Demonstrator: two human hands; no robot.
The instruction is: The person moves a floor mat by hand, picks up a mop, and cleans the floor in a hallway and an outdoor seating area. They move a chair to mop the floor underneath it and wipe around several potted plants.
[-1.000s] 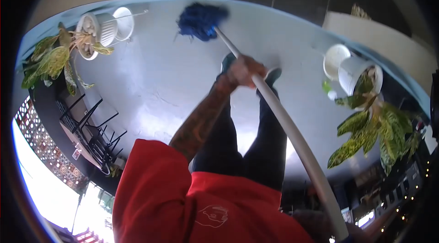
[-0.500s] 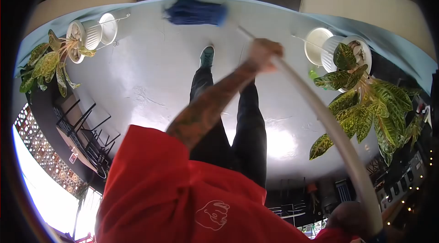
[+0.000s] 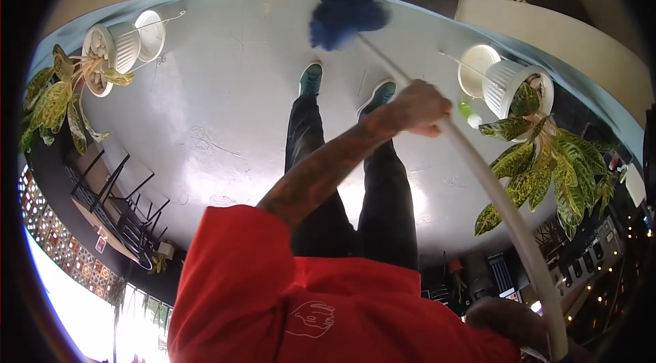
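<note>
A blue mop head [image 3: 348,19], blurred, lies on the grey floor near its far edge. Its long pale handle [image 3: 488,182] slants down toward the lower right. My left hand [image 3: 424,107] is closed round the handle partway along, at the end of a tattooed forearm. At the lower right, in shadow, my right hand [image 3: 516,320] is closed at the upper end of the handle, its fingers partly hidden. Both of my green shoes [image 3: 311,79] stand on the floor just this side of the mop head.
Potted plants with white ribbed pots stand at left [image 3: 126,47] and right [image 3: 502,86]. A green and white bottle [image 3: 470,114] lies by the right pot. Black chairs [image 3: 123,206] are at the left, and low cream ledges [image 3: 540,28] border the far floor edge.
The mop head has moved right along the far edge. My left hand has shifted right and slightly nearer with the handle. My right shoe now shows beyond my forearm.
</note>
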